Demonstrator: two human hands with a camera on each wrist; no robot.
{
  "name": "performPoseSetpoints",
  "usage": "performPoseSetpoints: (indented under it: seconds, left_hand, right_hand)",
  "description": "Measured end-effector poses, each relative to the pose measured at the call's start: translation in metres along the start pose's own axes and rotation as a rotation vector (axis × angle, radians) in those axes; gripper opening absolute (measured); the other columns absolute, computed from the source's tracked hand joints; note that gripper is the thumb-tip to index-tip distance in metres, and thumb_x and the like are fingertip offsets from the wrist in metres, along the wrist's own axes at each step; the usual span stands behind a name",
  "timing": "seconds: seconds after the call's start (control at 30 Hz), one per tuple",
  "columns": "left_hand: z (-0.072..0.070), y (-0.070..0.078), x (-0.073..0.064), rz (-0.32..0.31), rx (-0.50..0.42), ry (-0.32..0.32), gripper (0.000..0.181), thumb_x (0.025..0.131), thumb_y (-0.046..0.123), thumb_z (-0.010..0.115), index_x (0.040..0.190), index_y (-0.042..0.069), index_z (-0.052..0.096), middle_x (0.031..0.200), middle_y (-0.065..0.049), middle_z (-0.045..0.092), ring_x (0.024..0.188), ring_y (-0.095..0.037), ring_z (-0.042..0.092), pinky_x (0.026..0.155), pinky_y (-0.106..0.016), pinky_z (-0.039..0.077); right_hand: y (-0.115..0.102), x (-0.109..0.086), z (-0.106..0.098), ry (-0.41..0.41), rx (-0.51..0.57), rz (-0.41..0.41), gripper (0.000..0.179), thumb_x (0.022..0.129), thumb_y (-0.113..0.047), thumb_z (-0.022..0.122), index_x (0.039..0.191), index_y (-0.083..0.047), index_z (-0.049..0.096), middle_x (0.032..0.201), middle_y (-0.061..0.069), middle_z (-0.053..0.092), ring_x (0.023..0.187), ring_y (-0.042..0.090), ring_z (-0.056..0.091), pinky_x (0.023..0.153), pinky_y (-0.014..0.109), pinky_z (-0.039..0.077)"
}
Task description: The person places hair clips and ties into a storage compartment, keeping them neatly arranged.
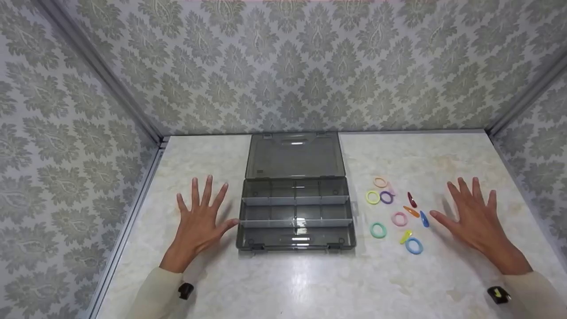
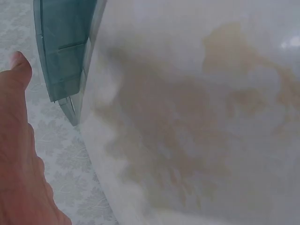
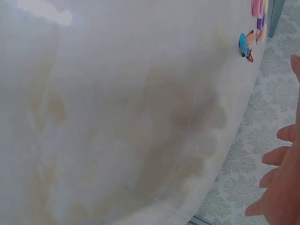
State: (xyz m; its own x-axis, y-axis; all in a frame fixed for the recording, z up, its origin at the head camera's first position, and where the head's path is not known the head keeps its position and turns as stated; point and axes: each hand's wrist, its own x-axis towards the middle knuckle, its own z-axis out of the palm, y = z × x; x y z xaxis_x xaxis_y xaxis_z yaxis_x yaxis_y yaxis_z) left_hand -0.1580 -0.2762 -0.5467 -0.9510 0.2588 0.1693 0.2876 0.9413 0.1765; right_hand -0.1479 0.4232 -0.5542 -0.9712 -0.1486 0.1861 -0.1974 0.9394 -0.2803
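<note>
Just right of the left hand [image 1: 199,228] sits a grey translucent box [image 1: 297,247], the tip of the thumb right at its near-left wall; whether the two touch I cannot tell. That hand's fingers are straight and fanned wide. The box's lid [image 1: 292,161] is folded back on the side farther from the hands, and two pale dividers [image 1: 266,201] cross the inside from side to side.

The right hand [image 1: 480,221] is likewise spread flat, fingers straight, well apart from the box. Just left of its thumb tip lies a blue clip [image 1: 424,219], with an orange clip [image 1: 411,211] next to it and a dark red clip [image 1: 412,200] a little beyond.

Between that group and the box, farther from the right hand, are a pink ring [image 1: 399,225], a purple ring [image 1: 387,202], a yellow ring [image 1: 373,203], a peach ring [image 1: 381,186] and a green ring [image 1: 378,237]. Left of the right hand and nearer the person, a yellow clip [image 1: 405,237] lies against or just beside a light blue ring [image 1: 415,253]. Under both hands spreads a pale marbled table [image 1: 328,283].
</note>
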Motion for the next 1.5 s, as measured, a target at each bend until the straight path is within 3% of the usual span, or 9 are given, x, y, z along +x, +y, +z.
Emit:
performPoseSetpoints:
  seconds: [0.33,0.7,0.73,0.83,0.9,0.97,1.1,1.33,1.5]
  left_hand:
    - [-0.001,0.007,-0.005,-0.018,-0.167,-0.029,0.104,0.101,0.063,0.070,0.179,0.025,0.013,0.185,-0.015,-0.008,0.167,-0.049,-0.013,0.120,-0.088,0.004]
    - [0.007,0.017,-0.020,-0.003,-0.509,-0.023,0.103,0.104,0.043,0.078,0.179,0.025,0.011,0.186,-0.006,0.003,0.171,-0.036,-0.001,0.131,-0.072,0.009]
    - [0.008,0.019,-0.022,-0.006,-0.528,-0.020,0.103,0.103,0.042,0.078,0.179,0.027,0.011,0.186,-0.006,0.005,0.171,-0.037,0.001,0.132,-0.071,0.010]
    - [0.012,0.024,-0.027,-0.029,-0.589,-0.020,0.103,0.103,0.040,0.080,0.179,0.030,0.011,0.186,-0.004,0.008,0.171,-0.037,0.005,0.132,-0.071,0.010]
    - [0.015,0.028,-0.030,-0.051,-0.624,-0.027,0.104,0.102,0.037,0.081,0.179,0.031,0.012,0.186,-0.006,0.008,0.171,-0.039,0.006,0.129,-0.075,0.012]
    - [0.018,0.031,-0.033,-0.070,-0.661,-0.028,0.106,0.100,0.035,0.082,0.179,0.028,0.013,0.186,-0.009,0.008,0.170,-0.040,0.007,0.127,-0.078,0.014]
    - [0.023,0.037,-0.037,-0.081,-0.747,-0.028,0.109,0.098,0.031,0.085,0.179,0.022,0.014,0.185,-0.014,0.010,0.170,-0.041,0.009,0.127,-0.077,0.018]
    - [0.035,0.043,-0.040,-0.088,-0.846,-0.017,0.113,0.094,0.023,0.090,0.178,0.010,0.015,0.184,-0.014,0.016,0.169,-0.039,0.018,0.131,-0.067,0.021]
    - [0.042,0.045,-0.043,-0.100,-0.841,-0.012,0.117,0.091,0.027,0.093,0.177,0.007,0.016,0.183,-0.016,0.019,0.168,-0.041,0.018,0.132,-0.067,0.018]
  right_hand:
    - [-0.007,0.001,0.005,0.169,0.131,-0.055,0.074,0.095,-0.030,0.085,0.152,0.006,0.056,0.160,0.036,0.048,0.157,0.056,0.031,0.126,0.078,0.017]
    - [-0.026,-0.003,0.012,0.134,0.390,0.094,0.059,0.103,-0.019,0.080,0.153,0.004,0.057,0.156,0.034,0.051,0.148,0.056,0.039,0.118,0.079,0.033]
    - [-0.028,-0.004,0.013,0.128,0.402,0.108,0.058,0.104,-0.020,0.079,0.153,0.004,0.058,0.156,0.033,0.052,0.148,0.055,0.040,0.121,0.075,0.034]
    - [-0.033,-0.008,0.014,0.120,0.429,0.140,0.055,0.106,-0.024,0.078,0.152,0.002,0.060,0.155,0.029,0.055,0.147,0.051,0.044,0.128,0.036,0.036]
    - [-0.035,-0.010,0.014,0.119,0.438,0.145,0.054,0.106,-0.026,0.078,0.151,0.000,0.062,0.154,0.027,0.057,0.144,0.046,0.046,0.115,0.012,0.030]
    - [-0.035,-0.011,0.017,0.124,0.461,0.138,0.052,0.106,-0.025,0.078,0.149,0.000,0.064,0.152,0.024,0.059,0.142,0.033,0.049,0.101,0.001,0.026]
    - [-0.037,-0.013,0.021,0.098,0.514,0.164,0.052,0.106,-0.028,0.078,0.149,-0.002,0.064,0.152,0.021,0.059,0.132,0.002,0.046,0.100,0.003,0.031]
    - [-0.040,-0.018,0.029,0.053,0.585,0.233,0.051,0.109,-0.034,0.073,0.151,-0.006,0.064,0.153,0.016,0.059,0.131,0.002,0.050,0.098,0.006,0.034]
    - [-0.038,-0.017,0.036,0.053,0.589,0.244,0.052,0.107,-0.034,0.076,0.148,-0.004,0.066,0.150,0.016,0.061,0.126,-0.011,0.044,0.099,0.000,0.032]
